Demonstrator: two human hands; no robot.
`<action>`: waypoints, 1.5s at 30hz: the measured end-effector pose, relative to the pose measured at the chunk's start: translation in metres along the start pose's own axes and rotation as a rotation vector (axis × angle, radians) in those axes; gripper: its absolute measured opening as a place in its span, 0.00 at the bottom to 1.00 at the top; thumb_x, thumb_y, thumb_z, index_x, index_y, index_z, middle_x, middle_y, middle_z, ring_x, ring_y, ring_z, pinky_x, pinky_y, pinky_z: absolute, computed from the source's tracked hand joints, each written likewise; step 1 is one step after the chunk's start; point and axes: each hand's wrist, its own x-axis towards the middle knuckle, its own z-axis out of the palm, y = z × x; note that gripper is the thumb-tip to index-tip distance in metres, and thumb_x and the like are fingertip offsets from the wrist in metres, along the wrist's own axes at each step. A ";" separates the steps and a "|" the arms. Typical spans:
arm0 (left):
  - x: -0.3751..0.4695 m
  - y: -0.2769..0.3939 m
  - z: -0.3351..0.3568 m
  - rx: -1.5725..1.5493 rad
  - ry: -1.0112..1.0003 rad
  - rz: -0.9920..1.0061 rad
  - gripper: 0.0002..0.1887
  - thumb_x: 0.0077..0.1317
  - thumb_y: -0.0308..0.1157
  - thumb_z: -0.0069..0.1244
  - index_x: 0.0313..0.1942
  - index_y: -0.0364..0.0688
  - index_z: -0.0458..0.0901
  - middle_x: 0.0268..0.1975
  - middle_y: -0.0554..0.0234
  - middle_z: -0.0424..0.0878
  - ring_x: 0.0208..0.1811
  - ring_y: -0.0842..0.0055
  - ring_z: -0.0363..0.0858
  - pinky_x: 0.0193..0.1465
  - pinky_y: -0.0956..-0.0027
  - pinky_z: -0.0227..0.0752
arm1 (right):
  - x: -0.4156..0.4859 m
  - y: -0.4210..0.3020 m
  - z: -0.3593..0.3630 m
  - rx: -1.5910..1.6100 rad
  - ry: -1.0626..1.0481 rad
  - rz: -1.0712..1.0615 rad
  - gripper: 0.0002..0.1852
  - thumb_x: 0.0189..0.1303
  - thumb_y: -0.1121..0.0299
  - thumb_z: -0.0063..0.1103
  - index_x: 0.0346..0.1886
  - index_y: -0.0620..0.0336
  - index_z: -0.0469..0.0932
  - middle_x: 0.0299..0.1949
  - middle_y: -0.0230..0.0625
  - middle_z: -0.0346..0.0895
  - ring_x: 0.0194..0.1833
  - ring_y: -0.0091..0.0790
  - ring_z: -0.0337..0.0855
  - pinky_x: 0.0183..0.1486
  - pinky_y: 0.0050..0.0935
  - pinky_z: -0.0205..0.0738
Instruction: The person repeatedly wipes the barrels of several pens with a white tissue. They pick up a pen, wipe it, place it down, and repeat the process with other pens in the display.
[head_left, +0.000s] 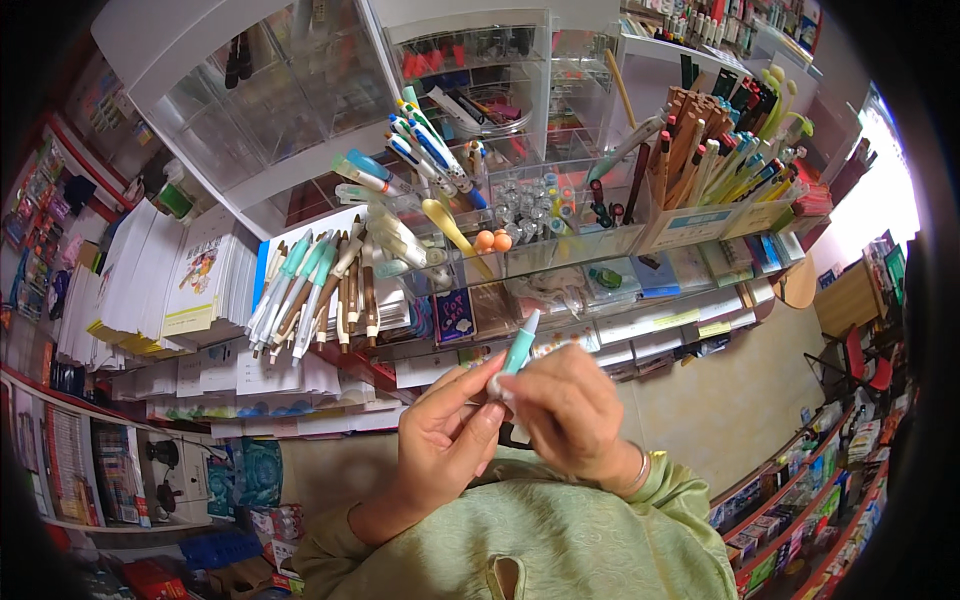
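A pen with a teal grip and pale tip (519, 349) points up and away from me, between my two hands in front of my chest. The fingers of my left hand (450, 439) hold it from the left side. My right hand (570, 409) is curled close against the pen from the right, slightly blurred. At the pen's lower part, a small white wad, perhaps tissue (498, 387), shows between the fingers of both hands; its lower end is hidden. Just beyond my left hand, similar teal-gripped pens (304, 281) lie in a pile with brown and white pens (352, 289).
A clear acrylic organizer (577, 251) holds pens and orange-ball toppers (493, 240). Pencils (694, 165) stand in a holder at its right. Stacked booklets (199, 281) are on the left. Shelves of goods (795, 510) stand lower right, by a tiled floor (697, 405).
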 end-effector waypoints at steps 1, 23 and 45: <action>-0.001 0.000 0.000 0.025 -0.018 0.008 0.24 0.74 0.18 0.44 0.70 0.32 0.66 0.50 0.59 0.74 0.21 0.89 0.67 0.21 0.82 0.62 | 0.002 0.004 -0.001 -0.047 0.026 0.023 0.18 0.45 0.85 0.70 0.43 0.67 0.83 0.34 0.40 0.81 0.31 0.38 0.80 0.32 0.32 0.73; 0.000 0.001 0.001 -0.148 -0.064 -0.044 0.25 0.79 0.28 0.39 0.74 0.36 0.60 0.39 0.58 0.78 0.20 0.90 0.63 0.22 0.84 0.59 | 0.010 0.019 -0.002 0.041 -0.056 -0.250 0.20 0.43 0.82 0.69 0.45 0.67 0.82 0.33 0.39 0.81 0.30 0.37 0.80 0.30 0.31 0.75; -0.004 0.004 0.003 -0.407 -0.161 -0.141 0.22 0.81 0.30 0.34 0.73 0.43 0.59 0.29 0.66 0.64 0.20 0.88 0.54 0.20 0.84 0.51 | 0.004 0.015 -0.006 -0.025 0.099 -0.035 0.19 0.42 0.85 0.67 0.43 0.67 0.83 0.33 0.40 0.81 0.30 0.38 0.80 0.30 0.31 0.75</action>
